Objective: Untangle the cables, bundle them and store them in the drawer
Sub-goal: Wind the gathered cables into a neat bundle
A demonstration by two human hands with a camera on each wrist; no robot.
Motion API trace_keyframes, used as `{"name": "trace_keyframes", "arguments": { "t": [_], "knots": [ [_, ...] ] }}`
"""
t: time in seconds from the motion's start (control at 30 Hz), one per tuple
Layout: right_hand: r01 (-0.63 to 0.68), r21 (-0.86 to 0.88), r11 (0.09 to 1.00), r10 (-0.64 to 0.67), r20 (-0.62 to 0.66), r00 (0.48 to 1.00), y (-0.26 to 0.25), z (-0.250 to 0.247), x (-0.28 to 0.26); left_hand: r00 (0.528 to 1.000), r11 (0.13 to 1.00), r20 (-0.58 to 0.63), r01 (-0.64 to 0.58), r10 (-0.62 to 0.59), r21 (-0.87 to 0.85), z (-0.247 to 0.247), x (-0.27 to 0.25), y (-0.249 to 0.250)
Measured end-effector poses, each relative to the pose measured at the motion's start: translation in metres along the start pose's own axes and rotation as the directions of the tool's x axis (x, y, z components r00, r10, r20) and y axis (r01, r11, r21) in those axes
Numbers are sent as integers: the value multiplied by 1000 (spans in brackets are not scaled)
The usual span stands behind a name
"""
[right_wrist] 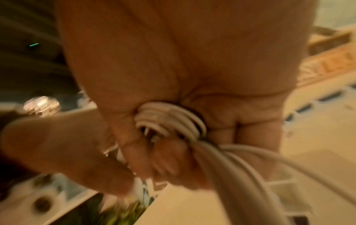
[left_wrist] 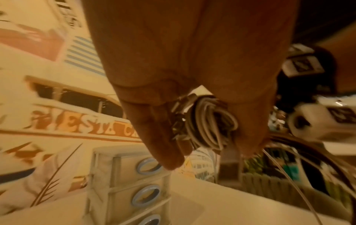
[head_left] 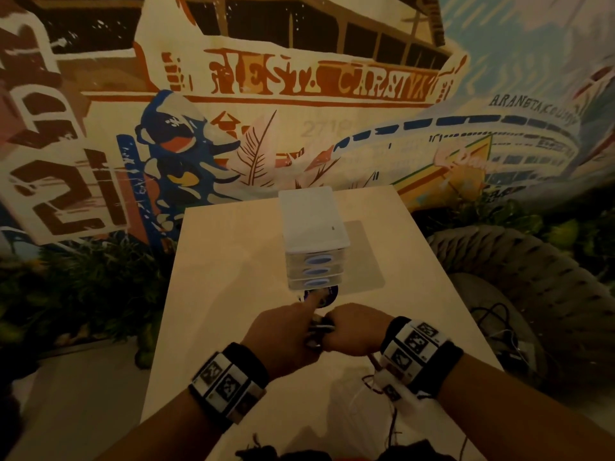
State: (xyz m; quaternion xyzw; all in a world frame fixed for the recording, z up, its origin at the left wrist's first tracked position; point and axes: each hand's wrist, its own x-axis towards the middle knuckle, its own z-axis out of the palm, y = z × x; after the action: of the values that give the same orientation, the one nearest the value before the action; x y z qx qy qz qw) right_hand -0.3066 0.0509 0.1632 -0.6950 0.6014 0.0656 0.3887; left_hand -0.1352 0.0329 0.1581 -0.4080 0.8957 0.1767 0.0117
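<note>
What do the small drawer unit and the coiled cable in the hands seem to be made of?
Drawer unit: probably plastic, with an opaque white top, clear see-through drawer fronts and glossy blue oval handles.
Cable bundle: flexible cord in a smooth, pale grey-white jacket, likely rubber or PVC; it bends into tight loops without kinking. The metal inside is not visible.
</note>
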Motion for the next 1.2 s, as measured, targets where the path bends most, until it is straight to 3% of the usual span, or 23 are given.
{"name": "trace_keyframes", "arguments": {
  "t": [0.1,0.2,0.3,0.37,0.53,0.67,0.77,0.87,0.93,1.07,1.13,1.2],
  "knots": [
    [12,301,954,3,-51,999,13,-13,-9,997,968,-59,24,-40,-250,-12,-9,-16],
    [59,643,763,13,-107,994,22,-22,-13,995,911,-18,86,-102,-404,-14,-10,-32],
    [165,792,588,-140,-100,985,10,-28,-20,1000,847,9,21,-20,-531,-14,-6,-35],
    [198,819,538,-227,-85,970,-6,-26,-26,995,761,-45,-94,85,-642,-15,-4,-29],
    [295,742,603,-327,-107,939,-24,-14,-27,961,692,-129,-265,243,-672,-28,-11,-10],
    [341,808,481,-380,-159,911,-25,-19,-34,924,513,-286,-380,255,-770,-47,-19,9],
    [370,805,463,-434,-157,887,-26,-21,-34,916,456,-326,-399,232,-796,-55,-27,25],
    [398,767,503,-462,-150,874,-26,-20,-34,915,474,-359,-403,185,-783,-58,-30,22],
    [404,758,513,-449,-164,878,-24,-20,-36,918,454,-330,-395,220,-798,-54,-28,21],
    [402,712,575,-510,-71,857,-25,-22,-43,899,584,-407,-421,164,-694,-44,-22,-3],
    [402,657,637,-496,-49,867,-21,-20,-39,906,617,-410,-384,107,-687,-37,-19,-12],
    [345,624,701,-438,-4,899,-15,-15,-35,899,597,-431,-391,84,-700,-38,-17,-7]
  ]
}}
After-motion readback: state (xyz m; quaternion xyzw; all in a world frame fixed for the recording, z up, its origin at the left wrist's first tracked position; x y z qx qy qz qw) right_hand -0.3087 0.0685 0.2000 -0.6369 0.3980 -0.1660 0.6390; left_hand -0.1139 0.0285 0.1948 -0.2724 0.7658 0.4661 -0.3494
